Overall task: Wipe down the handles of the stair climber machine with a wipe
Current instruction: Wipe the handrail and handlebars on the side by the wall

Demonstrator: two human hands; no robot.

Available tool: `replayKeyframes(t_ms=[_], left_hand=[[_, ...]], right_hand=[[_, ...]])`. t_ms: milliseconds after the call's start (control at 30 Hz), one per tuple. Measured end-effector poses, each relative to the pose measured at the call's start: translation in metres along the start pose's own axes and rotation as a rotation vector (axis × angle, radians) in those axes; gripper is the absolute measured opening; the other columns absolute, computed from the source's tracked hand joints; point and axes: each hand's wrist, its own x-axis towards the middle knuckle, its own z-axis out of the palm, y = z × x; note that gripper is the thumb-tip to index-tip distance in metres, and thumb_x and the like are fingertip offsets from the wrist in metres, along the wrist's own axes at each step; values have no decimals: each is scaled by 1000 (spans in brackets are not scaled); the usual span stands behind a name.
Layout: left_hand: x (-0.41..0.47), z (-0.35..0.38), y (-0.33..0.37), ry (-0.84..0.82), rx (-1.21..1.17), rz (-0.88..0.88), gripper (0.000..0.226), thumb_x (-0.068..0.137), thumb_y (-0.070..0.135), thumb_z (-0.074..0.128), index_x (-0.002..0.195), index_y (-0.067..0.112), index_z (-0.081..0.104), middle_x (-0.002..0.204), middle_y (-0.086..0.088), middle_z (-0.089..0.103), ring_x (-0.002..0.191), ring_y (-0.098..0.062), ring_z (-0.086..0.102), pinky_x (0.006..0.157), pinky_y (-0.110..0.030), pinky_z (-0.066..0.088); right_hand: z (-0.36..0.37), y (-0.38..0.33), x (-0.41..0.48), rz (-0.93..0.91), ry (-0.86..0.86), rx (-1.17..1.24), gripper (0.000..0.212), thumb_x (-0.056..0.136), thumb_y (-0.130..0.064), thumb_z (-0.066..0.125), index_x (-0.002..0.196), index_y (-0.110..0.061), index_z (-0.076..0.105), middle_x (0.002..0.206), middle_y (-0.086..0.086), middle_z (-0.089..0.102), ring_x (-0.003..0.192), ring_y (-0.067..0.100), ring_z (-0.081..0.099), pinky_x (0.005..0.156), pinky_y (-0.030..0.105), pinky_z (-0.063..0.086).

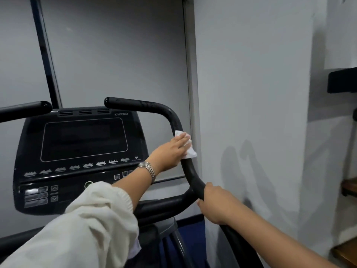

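The right handle [193, 176] of the stair climber is a thick, smooth black tube, one of two in view; it rises from the lower right, curves up and bends left to a rounded glossy tip above the console. Nearest on it, the right hand [214, 206] grips the tube, fingers curled around it and the bare forearm running down to the lower right corner. Beside that, a single cream sleeve [87, 229] of soft, ribbed-cuff fabric covers the other arm, pushed up to mid-forearm. Beyond the cuff sits one metal link-band watch [148, 169] on the wrist. Higher up the same tube, the left hand [170, 151] lies with its fingers straight and together, pressing the one wipe [188, 147] against the handle; the wipe is a thin, white, crumpled sheet that sticks out above and below the fingers. A black crossbar [164, 206] joins the handle below the two hands. Left of the hands stands the one console [29, 151], a matte black plastic panel with rounded corners, one dark rectangular screen [83, 140], three vent slots along its top and a row of small white program icons under the screen. The left handle [25, 110], the same black tube with a glossy rounded end, reaches in from the left edge. Behind is a flat grey blind [116, 55], to the right a smooth white wall [251, 93], and at the far right two wooden shelves [347, 187].
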Motion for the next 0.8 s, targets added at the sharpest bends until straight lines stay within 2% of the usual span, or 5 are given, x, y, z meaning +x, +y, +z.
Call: replayKeyframes(t_ms=[267, 367, 533, 667, 800], left_hand=[[-3, -7, -3, -15, 9, 63, 49, 101, 24, 38, 146, 4, 30, 157, -13, 18, 146, -28, 9, 115, -44, 28], [-2, -6, 1, 3, -4, -14, 52, 102, 26, 32, 147, 3, 24, 158, -14, 12, 147, -27, 4, 116, -42, 24], [-11, 4, -2, -24, 58, 182, 50, 101, 22, 27, 147, 1, 23, 156, -15, 19, 146, -27, 11, 118, -42, 21], [2, -7, -4, 64, 10, -16, 50, 103, 20, 29, 148, 2, 16, 158, -10, 12, 147, -21, 3, 118, -32, 9], [-11, 1, 9, 13, 11, 108, 49, 101, 19, 28, 146, -2, 25, 155, -15, 22, 146, -26, 12, 118, -40, 20]], right_hand=[[-7, -7, 4, -15, -32, -68, 38, 96, -33, 47, 124, -9, 43, 117, 10, 58, 101, 26, 60, 74, 29, 45], [-7, -7, 6, -5, -45, -49, 37, 96, -33, 48, 124, -10, 43, 114, 8, 58, 94, 23, 59, 72, 29, 45], [-6, -7, 8, 4, -47, -49, 35, 96, -35, 48, 122, -11, 44, 110, 6, 59, 84, 19, 55, 69, 28, 44], [-6, -8, 10, 6, -53, -45, 34, 96, -33, 48, 122, -12, 45, 102, 4, 57, 82, 19, 55, 68, 27, 43], [-7, -11, 11, 13, -43, -77, 39, 96, -34, 47, 125, -8, 42, 115, 8, 58, 82, 20, 51, 69, 27, 40]])
